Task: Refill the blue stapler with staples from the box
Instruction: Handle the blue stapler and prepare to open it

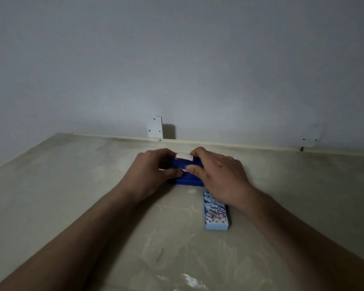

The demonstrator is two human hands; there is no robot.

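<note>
Forearms stretch up from both lower corners and meet at the middle of the pale, stained bench, near its far edge. On the wall just behind that edge sits a small white plate with screw holes. The left hand curls round the left end of the blue stapler, fingers over the far side and thumb pressed on the near side. The stapler rests on the bench between the two hands, a white label on its top; whether it is hinged open cannot be told. The right hand grips its right end the same way, fingers on top, thumb tip on the near face. Nearer the person and slightly right lies the staple box — light blue, patterned, lengthwise on the bench — its far end hidden under the right wrist.
</note>
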